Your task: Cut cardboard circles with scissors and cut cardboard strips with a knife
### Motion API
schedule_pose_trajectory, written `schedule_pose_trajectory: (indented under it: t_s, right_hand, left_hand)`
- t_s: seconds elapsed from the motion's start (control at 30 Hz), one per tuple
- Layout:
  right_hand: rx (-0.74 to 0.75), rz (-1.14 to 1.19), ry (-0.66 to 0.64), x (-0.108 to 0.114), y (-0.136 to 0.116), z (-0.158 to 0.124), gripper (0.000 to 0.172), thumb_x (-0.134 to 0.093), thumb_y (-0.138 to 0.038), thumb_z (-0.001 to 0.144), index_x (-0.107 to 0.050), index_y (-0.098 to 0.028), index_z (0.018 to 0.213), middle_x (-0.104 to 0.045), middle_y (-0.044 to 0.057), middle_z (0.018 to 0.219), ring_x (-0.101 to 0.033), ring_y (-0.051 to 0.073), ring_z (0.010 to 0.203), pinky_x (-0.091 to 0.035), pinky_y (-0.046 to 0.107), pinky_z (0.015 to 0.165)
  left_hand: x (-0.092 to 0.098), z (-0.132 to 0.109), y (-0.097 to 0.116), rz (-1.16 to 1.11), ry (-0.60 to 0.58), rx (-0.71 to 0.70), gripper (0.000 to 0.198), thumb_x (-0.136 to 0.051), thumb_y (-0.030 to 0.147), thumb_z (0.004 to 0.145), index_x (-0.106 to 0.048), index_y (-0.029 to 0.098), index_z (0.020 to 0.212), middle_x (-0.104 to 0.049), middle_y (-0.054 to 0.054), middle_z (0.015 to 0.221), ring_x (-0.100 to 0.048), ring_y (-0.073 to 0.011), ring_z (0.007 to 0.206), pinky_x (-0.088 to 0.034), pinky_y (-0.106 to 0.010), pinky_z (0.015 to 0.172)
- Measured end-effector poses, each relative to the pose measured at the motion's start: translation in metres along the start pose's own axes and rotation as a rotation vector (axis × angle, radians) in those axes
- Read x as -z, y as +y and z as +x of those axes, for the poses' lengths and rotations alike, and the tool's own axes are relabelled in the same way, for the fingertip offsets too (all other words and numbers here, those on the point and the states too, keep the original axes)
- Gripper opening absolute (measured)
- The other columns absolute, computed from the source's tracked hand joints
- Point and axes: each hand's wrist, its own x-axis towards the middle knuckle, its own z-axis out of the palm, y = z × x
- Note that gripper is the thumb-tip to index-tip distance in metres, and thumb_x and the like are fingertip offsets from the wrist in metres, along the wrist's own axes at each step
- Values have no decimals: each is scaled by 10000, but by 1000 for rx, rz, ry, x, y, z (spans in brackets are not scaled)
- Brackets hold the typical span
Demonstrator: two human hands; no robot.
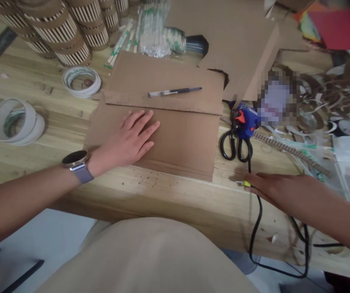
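Note:
My left hand [138,134], with a watch on the wrist, lies flat with fingers spread on a sheet of brown cardboard [181,142]. A narrower cardboard piece [132,81] sits along the far side of that sheet, and a pen [175,92] rests on it. To the right, my right hand [272,187] is closed around a utility knife [246,183]; its yellow tip end and thin blade point left, just off the cardboard's near right corner. The rest of its handle is hidden in the hand.
Black-handled scissors [236,148] and a blue glue gun [246,120] lie right of the cardboard, with a black cord [254,228] looping over the table edge. Tape rolls [82,81] stand left. Slatted cardboard cylinders [62,36], wrapped chopsticks [155,32] and cardboard scraps [340,89] fill the back.

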Motion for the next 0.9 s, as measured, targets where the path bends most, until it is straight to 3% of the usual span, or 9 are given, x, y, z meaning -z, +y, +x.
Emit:
schedule_pose_trajectory:
  t_s: [0.17,0.3,0.47,0.9]
  right_hand:
    - [-5,-96,-111,38,-38,30,260,-412,-389,1010,-634,-253,1018,-758,54,760,-703,276,607,-311,298,456]
    - [95,18,-168,69,-85,75,254,-413,-365,1045,-580,-210,1157,-766,65,935,-716,237,712,-261,274,478]
    - [156,-4,-216,90,-128,115,247,-417,-350,1063,-602,-188,1048,-751,61,807,-708,242,710,-206,291,481]
    - [176,-43,-244,100,-148,132,213,-435,-323,1062,-605,-196,1049,-769,59,864,-750,264,766,-271,288,469]
  left_hand:
    - [-3,0,2,25,41,-10,529,-419,331,1027,-437,84,1494,-364,-252,1580,-322,-410,1459,-292,-631,1160]
    - [-2,0,3,30,46,-6,518,-424,333,1028,-453,88,1483,-381,-249,1574,-346,-396,1451,-296,-618,1163]
    - [2,-1,4,2,36,6,517,-434,324,1026,-470,70,1475,-392,-261,1565,-355,-401,1446,-300,-600,1167]
    - [-1,-1,4,-35,70,9,508,-428,330,1027,-478,77,1464,-397,-252,1565,-359,-382,1446,-291,-595,1173]
